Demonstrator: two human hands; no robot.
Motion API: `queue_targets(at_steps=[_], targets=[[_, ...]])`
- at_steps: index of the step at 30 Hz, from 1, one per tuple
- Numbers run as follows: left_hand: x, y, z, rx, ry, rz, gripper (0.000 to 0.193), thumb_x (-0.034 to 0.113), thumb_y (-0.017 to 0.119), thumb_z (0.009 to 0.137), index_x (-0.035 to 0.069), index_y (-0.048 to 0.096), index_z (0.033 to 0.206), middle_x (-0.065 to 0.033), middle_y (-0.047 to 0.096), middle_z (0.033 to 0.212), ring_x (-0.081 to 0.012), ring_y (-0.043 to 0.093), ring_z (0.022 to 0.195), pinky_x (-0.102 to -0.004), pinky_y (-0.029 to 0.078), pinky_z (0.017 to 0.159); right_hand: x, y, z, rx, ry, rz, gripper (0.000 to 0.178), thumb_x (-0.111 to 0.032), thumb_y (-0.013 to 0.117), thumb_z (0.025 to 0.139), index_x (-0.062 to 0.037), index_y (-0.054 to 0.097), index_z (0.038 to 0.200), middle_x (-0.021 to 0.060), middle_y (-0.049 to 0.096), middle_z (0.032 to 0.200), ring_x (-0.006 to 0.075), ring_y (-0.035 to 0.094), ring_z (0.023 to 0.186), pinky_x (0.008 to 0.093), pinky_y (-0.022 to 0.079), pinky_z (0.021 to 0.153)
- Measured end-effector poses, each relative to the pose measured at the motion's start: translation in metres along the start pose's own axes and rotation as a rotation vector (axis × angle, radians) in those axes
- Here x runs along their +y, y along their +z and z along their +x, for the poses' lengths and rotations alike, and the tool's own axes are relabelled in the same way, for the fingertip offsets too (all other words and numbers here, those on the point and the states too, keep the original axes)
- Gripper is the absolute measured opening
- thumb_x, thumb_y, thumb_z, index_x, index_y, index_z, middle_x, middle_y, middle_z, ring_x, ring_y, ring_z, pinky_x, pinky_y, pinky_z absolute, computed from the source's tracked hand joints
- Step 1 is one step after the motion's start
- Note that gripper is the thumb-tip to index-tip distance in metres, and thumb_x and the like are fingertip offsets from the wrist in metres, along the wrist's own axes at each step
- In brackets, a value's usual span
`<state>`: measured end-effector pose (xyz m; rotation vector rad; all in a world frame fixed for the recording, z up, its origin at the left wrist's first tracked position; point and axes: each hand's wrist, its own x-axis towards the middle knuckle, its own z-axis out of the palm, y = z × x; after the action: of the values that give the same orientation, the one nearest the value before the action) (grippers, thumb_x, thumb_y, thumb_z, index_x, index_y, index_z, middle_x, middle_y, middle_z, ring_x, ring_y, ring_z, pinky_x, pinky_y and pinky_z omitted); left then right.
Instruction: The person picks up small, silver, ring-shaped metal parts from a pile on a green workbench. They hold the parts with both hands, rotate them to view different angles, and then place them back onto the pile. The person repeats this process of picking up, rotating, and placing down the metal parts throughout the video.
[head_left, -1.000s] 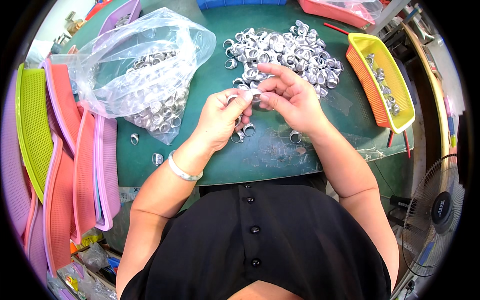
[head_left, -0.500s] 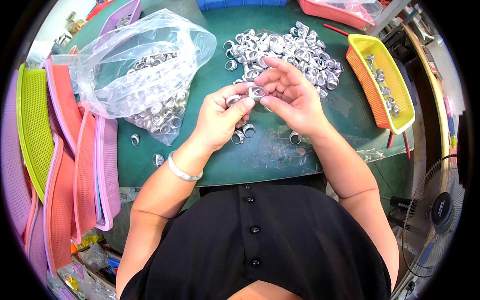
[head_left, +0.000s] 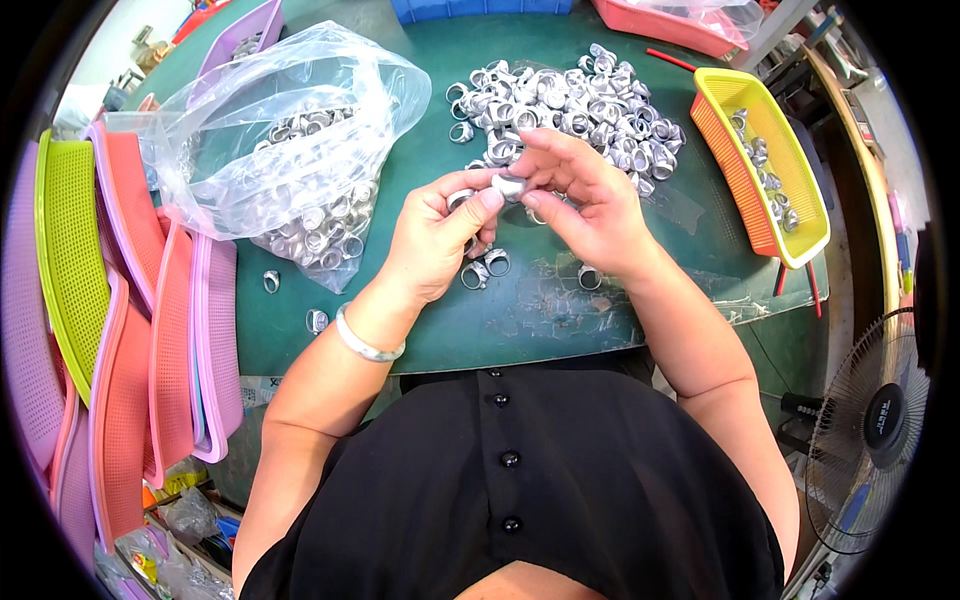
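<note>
Between my two hands is a silver-coloured metal ring point(head_left: 509, 187), its broad top turned toward me. My left hand point(head_left: 432, 238) is closed, pinching this ring with thumb and fingers, while a second ring point(head_left: 459, 199) sits against its fingers. My right hand point(head_left: 598, 218) curls in from the other side, thumb and fingertips at the same ring. Part of another ring point(head_left: 536, 214) shows by the right thumb; whether it is held I cannot tell. A pair of loose rings point(head_left: 486, 268) lies just below my left fingers, and a single ring point(head_left: 590, 277) below my right hand.
Beyond my hands a large heap of rings point(head_left: 580, 105) covers part of the green table point(head_left: 430, 335). An open clear plastic bag point(head_left: 300, 150) of rings stands left, beside stacked plastic baskets point(head_left: 125, 370). At right are a yellow basket point(head_left: 708, 125) with rings and a fan point(head_left: 880, 415).
The pinched ring has turned: its opening faced me before, and now its broad top shows. My right fingers have drawn in a little. Both arms stay in place.
</note>
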<state>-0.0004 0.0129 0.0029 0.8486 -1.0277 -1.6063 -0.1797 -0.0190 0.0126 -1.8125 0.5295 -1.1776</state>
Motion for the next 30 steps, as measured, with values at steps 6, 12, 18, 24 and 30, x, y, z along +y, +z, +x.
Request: queue_targets(at_steps=[6,12,18,24,30], targets=[[0.003,0.000,0.001,0.036,-0.100,-0.029,0.019,0.024,0.057,0.087,0.005,0.058,0.085,-0.0001,0.052,0.065,-0.0069,0.045,0.054,-0.0186,0.034,0.046,-0.007,0.005,0.000,0.063,0.282,0.291,0.045,0.006,0.054,0.080,-0.0004,0.042,0.123,0.0072,0.058,0.088,0.0114,0.058,0.076,0.0243,0.049,0.069],[-0.001,0.003,0.001,0.069,-0.036,0.041,0.015,0.020,0.059,0.086,0.005,0.058,0.087,0.0001,0.055,0.068,-0.0052,0.047,0.055,-0.0173,0.035,0.046,0.002,0.005,0.002,0.179,0.430,0.492,0.042,0.002,0.058,0.081,0.0021,0.044,0.121,0.0086,0.061,0.089,0.0140,0.060,0.074,0.0249,0.050,0.065],[-0.002,0.003,0.003,0.131,-0.014,0.074,0.016,0.016,0.063,0.083,0.004,0.059,0.092,0.0004,0.057,0.069,-0.0039,0.049,0.056,-0.0169,0.035,0.047,0.002,0.008,0.001,0.186,0.443,0.513,0.038,0.002,0.059,0.081,0.0016,0.047,0.117,0.0078,0.061,0.086,0.0142,0.061,0.073,0.0246,0.049,0.064],[0.003,0.005,0.003,0.151,-0.072,0.005,0.016,0.016,0.062,0.083,0.004,0.059,0.093,0.0011,0.055,0.066,-0.0043,0.048,0.055,-0.0175,0.035,0.046,-0.001,0.010,0.003,0.180,0.466,0.513,0.037,0.002,0.059,0.080,0.0029,0.048,0.115,0.0095,0.061,0.086,0.0148,0.061,0.072,0.0241,0.049,0.063],[0.003,0.004,0.004,0.164,-0.088,-0.071,0.014,0.017,0.062,0.083,0.005,0.059,0.089,0.0008,0.053,0.066,-0.0058,0.047,0.055,-0.0187,0.035,0.046,0.000,0.012,0.002,0.128,0.448,0.466,0.037,0.002,0.058,0.081,0.0036,0.047,0.116,0.0077,0.060,0.088,0.0123,0.060,0.073,0.0233,0.049,0.064]])
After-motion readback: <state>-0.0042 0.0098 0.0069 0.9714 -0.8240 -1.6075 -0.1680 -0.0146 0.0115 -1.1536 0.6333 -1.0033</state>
